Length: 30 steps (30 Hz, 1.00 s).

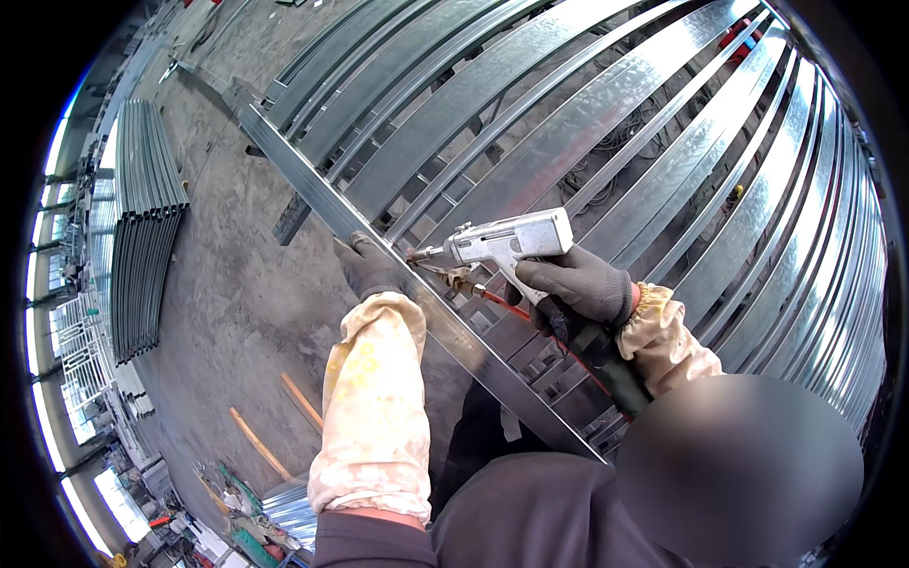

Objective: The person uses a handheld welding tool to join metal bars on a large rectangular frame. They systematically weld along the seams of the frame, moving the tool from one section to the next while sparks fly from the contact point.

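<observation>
Nearest, a pale, stained sleeve cover (369,407) is covering the left forearm and a similar cuff (668,336) the right. The gloved right hand (582,282) is wrapping its fingers around the grip of a silver pistol-shaped tool (511,239), with a thick black cable sleeve (611,364) running from it toward the body. Below the tool's barrel, a red hose (507,307) is leading to a brass-coloured fitting (461,280). The tool is lying above the metal frame's edge rail (454,327), its nozzle pointing left, close beside the left hand. That gloved left hand (367,267) is resting at the rail; whether its fingers are pinching anything, I cannot tell. Beyond the rail, long shiny metal slats (473,99) are stretching away. Left of the frame, two wooden strips (258,440) are lying on the grey floor (246,312), and farther off a stack of metal lengths (147,189) is standing.
</observation>
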Tool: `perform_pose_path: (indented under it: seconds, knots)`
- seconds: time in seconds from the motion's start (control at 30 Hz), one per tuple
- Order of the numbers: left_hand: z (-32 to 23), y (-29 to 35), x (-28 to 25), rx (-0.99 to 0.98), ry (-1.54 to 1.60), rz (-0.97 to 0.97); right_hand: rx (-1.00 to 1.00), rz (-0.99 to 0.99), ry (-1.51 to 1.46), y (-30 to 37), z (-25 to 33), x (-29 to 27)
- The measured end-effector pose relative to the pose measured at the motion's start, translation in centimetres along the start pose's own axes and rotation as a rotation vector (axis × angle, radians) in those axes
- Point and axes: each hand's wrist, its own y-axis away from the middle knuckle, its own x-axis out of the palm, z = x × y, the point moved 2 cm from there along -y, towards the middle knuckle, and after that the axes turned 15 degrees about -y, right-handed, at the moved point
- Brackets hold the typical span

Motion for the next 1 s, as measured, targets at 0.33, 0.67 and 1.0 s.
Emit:
perform_pose_path:
  seconds: [0.33,0.67,1.0]
  knots:
    - [1.6,-1.3,0.6,0.09,-0.148,-0.058,0.024,0.005,0.043,-0.1,-0.4,-0.4]
    - [3.0,-2.7,1.4,0.114,-0.088,-0.103,-0.1,0.055,0.108,-0.8,-1.1,-1.0]
    - [3.0,-2.7,1.2,0.085,-0.114,-0.093,-0.115,0.042,0.113,-0.4,-1.2,-1.0]
